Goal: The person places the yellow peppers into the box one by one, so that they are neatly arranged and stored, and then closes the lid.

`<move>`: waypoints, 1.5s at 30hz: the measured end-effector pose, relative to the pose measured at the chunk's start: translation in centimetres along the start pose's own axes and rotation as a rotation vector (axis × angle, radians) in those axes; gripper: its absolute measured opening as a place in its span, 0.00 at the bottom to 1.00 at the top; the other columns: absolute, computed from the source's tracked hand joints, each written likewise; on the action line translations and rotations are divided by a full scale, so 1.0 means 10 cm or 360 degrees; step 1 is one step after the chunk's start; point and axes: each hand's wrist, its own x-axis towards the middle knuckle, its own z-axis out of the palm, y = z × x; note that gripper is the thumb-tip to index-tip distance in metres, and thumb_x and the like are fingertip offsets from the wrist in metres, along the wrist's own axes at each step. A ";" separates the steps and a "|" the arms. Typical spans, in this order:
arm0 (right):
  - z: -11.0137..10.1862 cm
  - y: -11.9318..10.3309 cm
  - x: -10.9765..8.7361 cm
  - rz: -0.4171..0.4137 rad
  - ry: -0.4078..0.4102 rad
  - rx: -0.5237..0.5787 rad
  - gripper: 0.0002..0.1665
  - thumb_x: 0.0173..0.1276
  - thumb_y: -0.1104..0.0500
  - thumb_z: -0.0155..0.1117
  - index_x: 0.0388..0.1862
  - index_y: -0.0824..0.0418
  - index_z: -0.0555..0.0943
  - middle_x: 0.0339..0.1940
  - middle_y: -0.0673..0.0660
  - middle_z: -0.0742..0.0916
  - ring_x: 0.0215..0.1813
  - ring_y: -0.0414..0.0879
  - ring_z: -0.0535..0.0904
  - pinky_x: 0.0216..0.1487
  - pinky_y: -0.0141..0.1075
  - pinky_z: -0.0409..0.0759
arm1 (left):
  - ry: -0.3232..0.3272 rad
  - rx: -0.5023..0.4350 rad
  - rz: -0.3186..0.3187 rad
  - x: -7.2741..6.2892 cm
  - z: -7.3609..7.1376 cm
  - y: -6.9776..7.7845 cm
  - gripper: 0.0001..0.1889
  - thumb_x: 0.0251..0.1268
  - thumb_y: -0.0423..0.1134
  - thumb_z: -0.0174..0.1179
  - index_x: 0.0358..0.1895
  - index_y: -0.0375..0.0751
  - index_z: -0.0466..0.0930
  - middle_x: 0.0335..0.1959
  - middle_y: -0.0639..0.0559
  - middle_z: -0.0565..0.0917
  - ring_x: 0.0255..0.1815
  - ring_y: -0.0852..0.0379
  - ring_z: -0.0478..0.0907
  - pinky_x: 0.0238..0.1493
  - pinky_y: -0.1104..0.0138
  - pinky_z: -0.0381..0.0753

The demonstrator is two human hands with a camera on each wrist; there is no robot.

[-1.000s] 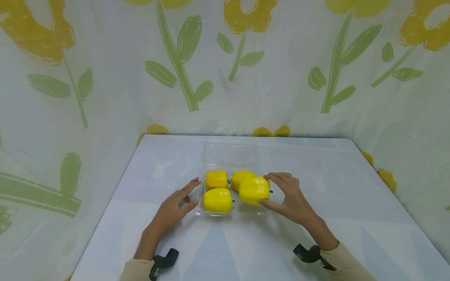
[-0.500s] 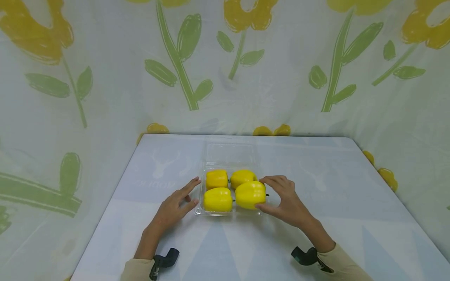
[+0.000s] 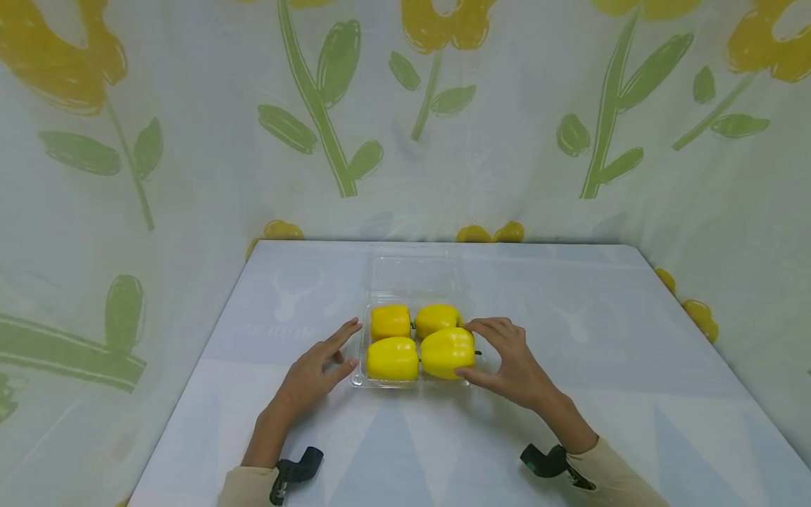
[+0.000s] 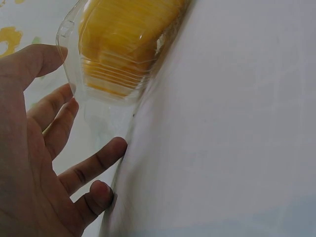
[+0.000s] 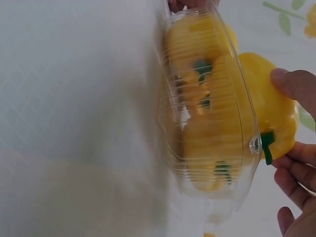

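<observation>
A clear plastic clamshell box [image 3: 357, 380] lies with its lid [image 3: 415, 274] laid back, away from me. Inside are a front-left yellow bell pepper [image 3: 392, 360], a back-left one [image 3: 390, 322] and a back-right one [image 3: 437, 320]. My right hand [image 3: 510, 366] pinches another yellow bell pepper [image 3: 446, 354] by its stem end, thumb in front and fingers behind, over the front-right part of the box. In the right wrist view this bell pepper [image 5: 269, 98] stands above the rim. My left hand [image 3: 317, 370] has its fingers loosely spread, thumb and fingertips right at the box's left rim [image 4: 69, 74].
Everything stands on a pale patterned table [image 3: 570, 436]. A flower-printed cloth [image 3: 507, 155] hangs behind and beside it. Dark wrist-camera mounts [image 3: 300, 465] stick out from both wrists.
My right hand has moved the bell pepper left and slightly toward me, lower over the front-right part of the box, uncovering more of the back-right one. My left hand has stayed at the rim.
</observation>
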 end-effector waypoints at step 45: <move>0.12 0.09 -0.03 -0.0009 0.0074 0.0123 0.41 0.49 0.51 0.84 0.63 0.57 0.80 0.59 0.52 0.82 0.61 0.50 0.71 0.56 0.55 0.60 | -0.0031 -0.0051 -0.0016 0.00 -0.02 0.02 0.32 0.73 0.59 0.54 0.78 0.67 0.59 0.78 0.68 0.58 0.41 0.60 0.72 0.39 0.59 0.71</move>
